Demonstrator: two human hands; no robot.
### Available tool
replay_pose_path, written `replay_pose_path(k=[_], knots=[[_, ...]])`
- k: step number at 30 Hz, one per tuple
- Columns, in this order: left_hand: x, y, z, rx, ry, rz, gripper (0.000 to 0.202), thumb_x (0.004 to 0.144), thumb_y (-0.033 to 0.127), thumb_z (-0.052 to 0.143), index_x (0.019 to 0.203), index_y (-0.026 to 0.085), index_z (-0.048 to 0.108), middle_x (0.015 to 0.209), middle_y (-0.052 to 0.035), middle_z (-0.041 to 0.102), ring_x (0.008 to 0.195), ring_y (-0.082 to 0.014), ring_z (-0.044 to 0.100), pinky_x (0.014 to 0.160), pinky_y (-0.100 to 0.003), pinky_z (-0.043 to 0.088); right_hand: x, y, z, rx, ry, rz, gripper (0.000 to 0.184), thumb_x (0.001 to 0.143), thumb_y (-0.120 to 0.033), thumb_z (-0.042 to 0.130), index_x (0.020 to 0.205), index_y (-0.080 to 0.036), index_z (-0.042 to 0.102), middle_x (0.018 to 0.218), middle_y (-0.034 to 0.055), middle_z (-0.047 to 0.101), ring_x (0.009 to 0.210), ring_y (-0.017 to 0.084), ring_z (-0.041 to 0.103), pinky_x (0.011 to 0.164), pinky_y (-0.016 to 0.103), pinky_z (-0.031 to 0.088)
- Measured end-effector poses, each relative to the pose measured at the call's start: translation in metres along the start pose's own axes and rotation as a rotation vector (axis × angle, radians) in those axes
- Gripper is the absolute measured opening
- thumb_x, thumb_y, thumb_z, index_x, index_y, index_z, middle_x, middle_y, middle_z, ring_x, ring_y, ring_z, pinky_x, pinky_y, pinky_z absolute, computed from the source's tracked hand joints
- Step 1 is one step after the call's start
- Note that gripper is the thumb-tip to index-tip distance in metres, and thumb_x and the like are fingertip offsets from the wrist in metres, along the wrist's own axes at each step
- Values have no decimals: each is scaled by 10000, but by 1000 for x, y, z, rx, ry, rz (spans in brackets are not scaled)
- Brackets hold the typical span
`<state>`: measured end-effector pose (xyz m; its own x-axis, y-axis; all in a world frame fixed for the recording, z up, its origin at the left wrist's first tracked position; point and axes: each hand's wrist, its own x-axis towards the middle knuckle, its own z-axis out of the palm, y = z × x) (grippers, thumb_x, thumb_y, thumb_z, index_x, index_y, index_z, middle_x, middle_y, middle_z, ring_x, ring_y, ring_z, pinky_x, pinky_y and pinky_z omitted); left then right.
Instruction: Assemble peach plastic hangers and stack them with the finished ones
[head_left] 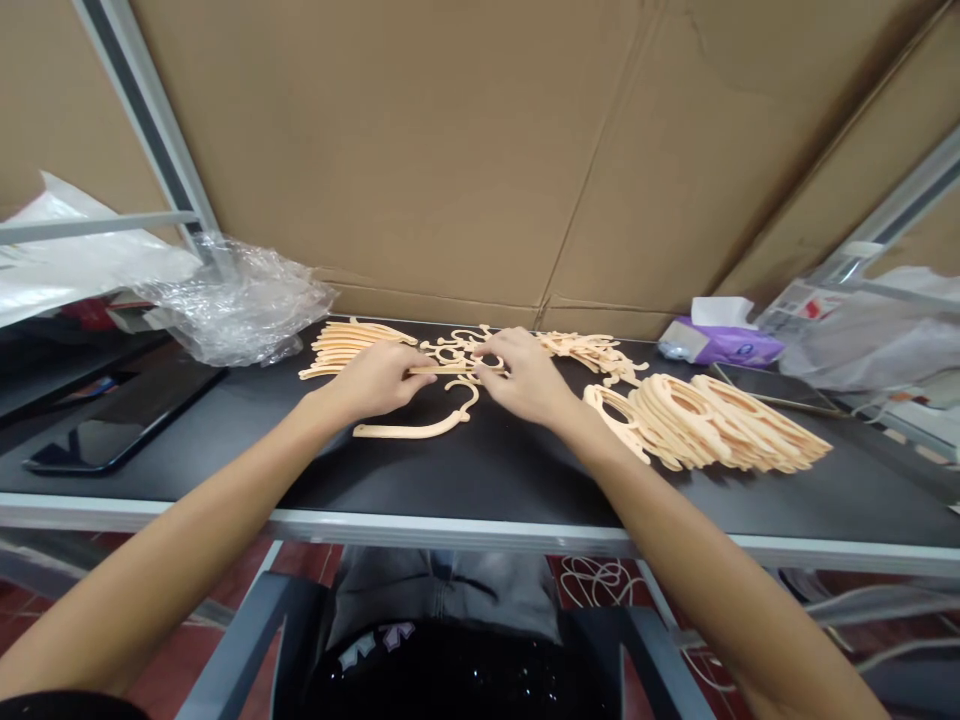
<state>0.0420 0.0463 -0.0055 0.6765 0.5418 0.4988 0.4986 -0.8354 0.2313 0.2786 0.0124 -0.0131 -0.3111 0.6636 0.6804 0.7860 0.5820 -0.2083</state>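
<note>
Passing room along your near edge
You can cross the black tabletop (480, 485) in front; a loose hanger half (414, 430) blocks left of centre, stacked hanger pieces (694, 425) the right, cardboard (420, 150) the back.

Back side is closed off by creased brown cardboard panels (390, 150), flanked by grey metal uprights (140, 110). Black tabletop (510, 480) is edged with a pale metal rail (465, 530). Below, red tiled floor (186, 655), partly covered by tangled white cable (596, 580). Chair armrests (244, 645) are seen at near side.
</note>
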Motion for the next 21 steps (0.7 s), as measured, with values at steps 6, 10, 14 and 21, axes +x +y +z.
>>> replay_pose_path(k=[6,10,14,21], knots=[[-1,10,11,122,-97,82,270,926,300,563,808,186,778,731,-48,738,654,-158,619,633,-269,353,-2,-17,2,111,-384,-61,202,934,-283,573,984,-168,732,902,70,729,830,183,616,760,293,414],[0,12,11,166,-68,-32,236,885,373,641,826,200,790,750,-52,754,680,-175,632,621,-270,334,0,-17,0,170,-455,9,216,948,-244,540,969,-174,743,841,37,730,729,137,591,669,246,359],[0,14,8,165,-37,-111,225,859,356,655,762,187,767,678,-40,718,616,-157,590,580,-264,296,3,-19,-5,142,-394,52,192,925,-234,569,878,-168,743,783,26,708,690,123,556,653,245,329],[0,21,10,173,-30,-32,260,876,322,584,716,192,743,625,-28,686,585,-151,567,595,-274,306,0,-20,-5,197,-465,23,222,958,-294,547,943,-168,731,784,25,691,681,120,545,646,236,326]])
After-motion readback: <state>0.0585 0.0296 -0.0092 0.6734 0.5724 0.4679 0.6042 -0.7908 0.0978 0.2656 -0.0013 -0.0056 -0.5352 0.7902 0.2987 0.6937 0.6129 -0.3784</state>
